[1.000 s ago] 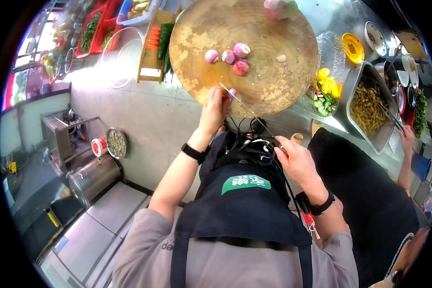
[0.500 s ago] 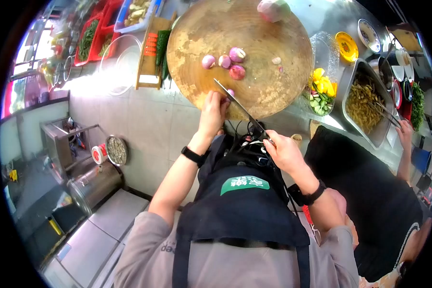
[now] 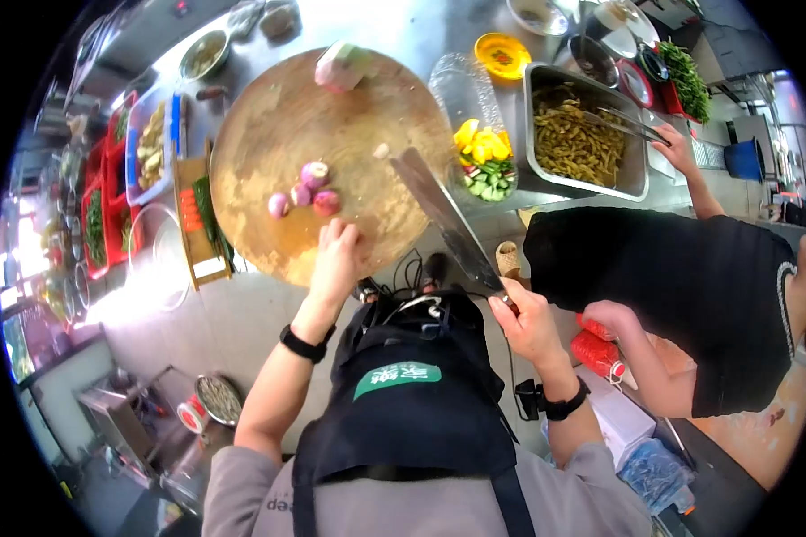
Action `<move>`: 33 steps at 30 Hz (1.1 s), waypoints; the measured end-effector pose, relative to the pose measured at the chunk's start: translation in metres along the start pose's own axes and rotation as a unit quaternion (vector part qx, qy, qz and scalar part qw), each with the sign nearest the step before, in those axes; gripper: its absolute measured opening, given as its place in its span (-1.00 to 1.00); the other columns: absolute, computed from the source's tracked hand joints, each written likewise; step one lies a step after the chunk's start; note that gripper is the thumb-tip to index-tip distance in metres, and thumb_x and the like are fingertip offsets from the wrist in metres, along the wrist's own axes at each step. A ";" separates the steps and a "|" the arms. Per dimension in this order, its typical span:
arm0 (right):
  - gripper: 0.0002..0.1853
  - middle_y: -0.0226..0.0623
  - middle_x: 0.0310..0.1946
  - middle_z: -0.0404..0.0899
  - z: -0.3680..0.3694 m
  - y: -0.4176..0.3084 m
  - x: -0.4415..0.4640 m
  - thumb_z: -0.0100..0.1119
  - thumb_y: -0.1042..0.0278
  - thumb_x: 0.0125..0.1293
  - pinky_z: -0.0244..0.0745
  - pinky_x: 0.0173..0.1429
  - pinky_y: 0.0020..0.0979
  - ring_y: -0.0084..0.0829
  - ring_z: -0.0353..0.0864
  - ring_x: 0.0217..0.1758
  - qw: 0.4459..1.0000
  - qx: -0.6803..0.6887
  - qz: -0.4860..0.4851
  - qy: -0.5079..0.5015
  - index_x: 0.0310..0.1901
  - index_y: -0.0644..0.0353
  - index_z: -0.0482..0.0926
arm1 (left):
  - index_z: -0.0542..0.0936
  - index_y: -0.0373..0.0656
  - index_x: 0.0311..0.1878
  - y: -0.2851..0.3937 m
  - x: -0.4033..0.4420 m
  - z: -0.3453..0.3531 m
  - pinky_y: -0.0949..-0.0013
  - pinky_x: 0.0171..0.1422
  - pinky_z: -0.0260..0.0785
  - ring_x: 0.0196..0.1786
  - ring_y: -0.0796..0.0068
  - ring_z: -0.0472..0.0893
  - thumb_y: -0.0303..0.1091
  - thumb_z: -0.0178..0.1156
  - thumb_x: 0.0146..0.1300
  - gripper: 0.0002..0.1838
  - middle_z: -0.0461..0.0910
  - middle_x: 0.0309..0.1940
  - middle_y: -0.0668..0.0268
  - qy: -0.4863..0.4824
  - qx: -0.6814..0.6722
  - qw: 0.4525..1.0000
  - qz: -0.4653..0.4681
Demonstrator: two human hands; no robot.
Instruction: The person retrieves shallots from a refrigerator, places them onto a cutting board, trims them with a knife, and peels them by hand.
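Swinging out from beside my left hand (image 3: pixel 335 262), where its tip was sitting half a second ago, the knife (image 3: pixel 448 222) is now pointing across the right part of the round chopping board (image 3: pixel 258 125), with the broad side of its blade showing. My right hand (image 3: pixel 530 324) is grasping the handle, fingers wrapping around it, beyond the board's near edge. My left hand is reaching over that same edge, fingers bending together with the tips on or just above the wood; whether they are pinching anything, I cannot tell. Four small purple onions (image 3: pixel 301 195) are lying in a loose cluster just beyond those fingertips, the reddest one nearest and the others sitting farther out and to its left. One small pale piece (image 3: pixel 381 150) is lying just beside the knife's tip, well apart from my left fingers. Near the far rim of the board, a big cut vegetable (image 3: pixel 342 70) is resting. Off to my right, a co-worker's hand (image 3: pixel 680 149) is holding tongs (image 3: pixel 633 129) over a metal tray (image 3: pixel 588 185) of brown strips.
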State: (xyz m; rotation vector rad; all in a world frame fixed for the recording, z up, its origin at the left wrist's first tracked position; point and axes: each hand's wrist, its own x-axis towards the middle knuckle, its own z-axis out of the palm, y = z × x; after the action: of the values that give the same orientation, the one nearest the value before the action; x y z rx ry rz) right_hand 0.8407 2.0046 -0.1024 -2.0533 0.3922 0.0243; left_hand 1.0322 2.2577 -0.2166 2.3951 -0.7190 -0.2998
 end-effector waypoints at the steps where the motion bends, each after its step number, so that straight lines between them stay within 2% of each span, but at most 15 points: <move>1: -0.73 -0.35 -0.64 0.42 -0.005 0.006 -0.006 0.17 0.43 0.43 0.32 -0.47 -0.46 -0.59 0.43 -0.62 0.999 0.015 0.026 0.020 0.10 0.34 0.58 | 0.61 -0.23 -0.18 0.020 0.014 -0.002 0.07 0.16 0.41 0.03 -0.05 0.49 -0.54 0.24 0.16 -0.85 0.52 -0.12 0.07 0.018 -0.033 0.998 0.051; 2: -0.73 -0.35 -0.64 0.42 -0.011 0.013 -0.013 0.17 0.43 0.43 0.32 -0.47 -0.46 -0.59 0.43 -0.62 0.999 0.019 0.023 0.021 0.10 0.34 0.58 | 0.62 -0.22 -0.16 0.044 0.029 -0.003 0.07 0.17 0.41 0.04 -0.05 0.50 -0.51 0.23 0.20 -0.86 0.53 -0.11 0.06 0.008 -0.048 0.997 0.065; 4: -0.69 -0.16 -0.53 0.55 -0.027 0.033 -0.019 0.21 0.37 0.41 0.47 -0.33 -0.33 -0.37 0.58 -0.50 0.991 0.044 0.115 0.047 0.11 0.33 0.58 | 0.62 -0.23 -0.17 0.099 0.075 -0.003 0.04 0.16 0.42 0.06 -0.09 0.52 -0.53 0.22 0.21 -0.87 0.54 -0.13 0.04 0.005 -0.076 0.991 0.113; 7: -0.66 -0.18 -0.57 0.53 -0.058 0.051 -0.020 0.22 0.35 0.41 0.46 -0.36 -0.33 -0.42 0.58 -0.51 0.981 0.100 0.154 0.059 0.09 0.42 0.57 | 0.63 -0.23 -0.16 0.128 0.168 0.040 0.06 0.17 0.44 0.06 -0.10 0.54 -0.53 0.19 0.22 -0.87 0.58 -0.10 0.03 -0.019 -0.057 0.991 0.122; 10: -0.64 -0.16 -0.57 0.53 -0.084 0.072 -0.025 0.22 0.33 0.41 0.46 -0.36 -0.31 -0.36 0.60 -0.51 0.978 0.103 0.173 0.058 0.08 0.44 0.57 | 0.66 -0.19 -0.21 0.102 0.275 0.120 0.09 0.12 0.49 0.00 -0.02 0.61 -0.48 0.22 0.15 -0.86 0.67 -0.21 0.06 -0.032 0.002 0.991 0.130; 14: -0.67 -0.09 -0.54 0.54 -0.101 0.090 -0.032 0.21 0.31 0.41 0.47 -0.34 -0.26 -0.21 0.61 -0.49 0.981 0.102 0.153 0.062 0.09 0.34 0.60 | 0.73 -0.13 -0.19 0.084 0.342 0.167 0.15 0.05 0.55 -0.08 0.04 0.69 -0.44 0.26 0.12 -0.82 0.73 -0.23 0.09 -0.136 0.059 0.988 0.044; 15: -0.68 -0.08 -0.53 0.55 -0.104 0.095 -0.035 0.21 0.31 0.41 0.47 -0.34 -0.25 -0.19 0.61 -0.49 0.982 0.099 0.153 0.055 0.10 0.32 0.60 | 0.75 -0.12 -0.18 0.084 0.347 0.172 0.18 0.04 0.56 -0.08 0.05 0.71 -0.46 0.27 0.13 -0.81 0.75 -0.19 0.09 -0.182 0.067 0.981 -0.001; 17: -0.68 -0.08 -0.52 0.56 -0.109 0.110 -0.037 0.22 0.32 0.40 0.47 -0.33 -0.25 -0.17 0.61 -0.48 0.981 0.098 0.159 0.046 0.10 0.29 0.61 | 0.76 -0.11 -0.18 0.081 0.356 0.179 0.19 0.01 0.57 -0.12 0.09 0.72 -0.42 0.33 0.10 -0.81 0.76 -0.22 0.12 -0.241 0.053 0.969 -0.001; 20: -0.76 -0.43 -0.71 0.46 -0.108 0.133 -0.042 0.17 0.32 0.46 0.33 -0.56 -0.46 -0.58 0.47 -0.70 0.990 0.081 0.104 0.058 0.03 0.28 0.60 | 0.77 -0.09 -0.19 0.075 0.357 0.184 0.20 -0.04 0.57 -0.18 0.18 0.73 -0.33 0.48 -0.01 -0.74 0.76 -0.28 0.18 -0.338 0.015 0.941 -0.011; 21: -0.76 -0.43 -0.71 0.46 -0.110 0.135 -0.040 0.17 0.32 0.46 0.33 -0.56 -0.46 -0.58 0.47 -0.70 0.989 0.087 0.105 0.057 0.03 0.28 0.60 | 0.77 -0.09 -0.19 0.078 0.353 0.180 0.19 -0.05 0.57 -0.19 0.16 0.73 -0.33 0.48 -0.01 -0.74 0.76 -0.29 0.18 -0.336 0.049 0.940 0.023; 23: -0.72 -0.09 -0.54 0.56 -0.118 0.134 -0.033 0.22 0.31 0.41 0.44 -0.37 -0.23 -0.13 0.59 -0.50 0.979 0.123 0.159 0.040 0.06 0.26 0.63 | 0.76 -0.12 -0.19 0.087 0.348 0.176 0.17 -0.05 0.56 -0.19 0.10 0.72 -0.35 0.46 0.01 -0.76 0.75 -0.30 0.15 -0.308 0.085 0.946 0.053; 27: -0.71 -0.10 -0.55 0.55 -0.126 0.137 -0.023 0.22 0.31 0.41 0.43 -0.37 -0.24 -0.15 0.59 -0.51 0.991 0.082 0.091 0.060 0.07 0.25 0.63 | 0.75 -0.17 -0.19 0.095 0.341 0.180 0.14 -0.03 0.56 -0.17 0.05 0.71 -0.35 0.43 0.05 -0.77 0.75 -0.29 0.09 -0.248 0.115 0.961 0.039; 29: -0.70 -0.10 -0.56 0.55 -0.137 0.123 -0.014 0.22 0.31 0.40 0.43 -0.37 -0.25 -0.17 0.58 -0.53 0.994 0.048 0.088 0.045 0.09 0.26 0.62 | 0.73 -0.22 -0.15 0.091 0.339 0.181 0.11 0.01 0.55 -0.14 0.01 0.71 -0.32 0.39 0.09 -0.74 0.74 -0.24 0.03 -0.232 0.034 0.972 0.000; 32: -0.67 -0.07 -0.56 0.55 -0.127 0.139 -0.015 0.24 0.31 0.38 0.43 -0.38 -0.25 -0.18 0.56 -0.54 0.988 0.102 0.098 0.058 0.09 0.30 0.61 | 0.72 -0.24 -0.11 0.082 0.338 0.181 0.10 0.04 0.53 -0.10 -0.01 0.70 -0.26 0.37 0.15 -0.70 0.74 -0.18 -0.01 -0.265 -0.023 0.964 0.009; 33: -0.67 -0.07 -0.56 0.55 -0.128 0.144 -0.016 0.24 0.31 0.38 0.43 -0.38 -0.25 -0.18 0.56 -0.54 0.989 0.106 0.093 0.044 0.09 0.30 0.61 | 0.70 -0.25 -0.10 0.101 0.329 0.171 0.08 0.08 0.52 -0.06 -0.01 0.69 -0.24 0.34 0.21 -0.70 0.74 -0.16 -0.01 -0.278 -0.018 0.960 -0.030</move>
State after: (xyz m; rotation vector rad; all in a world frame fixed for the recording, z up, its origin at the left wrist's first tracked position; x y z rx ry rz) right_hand 0.7656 1.8359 -0.1583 -1.8065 0.6141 0.0049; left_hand 1.1981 1.9214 -0.3009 2.3099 -0.8721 -1.0294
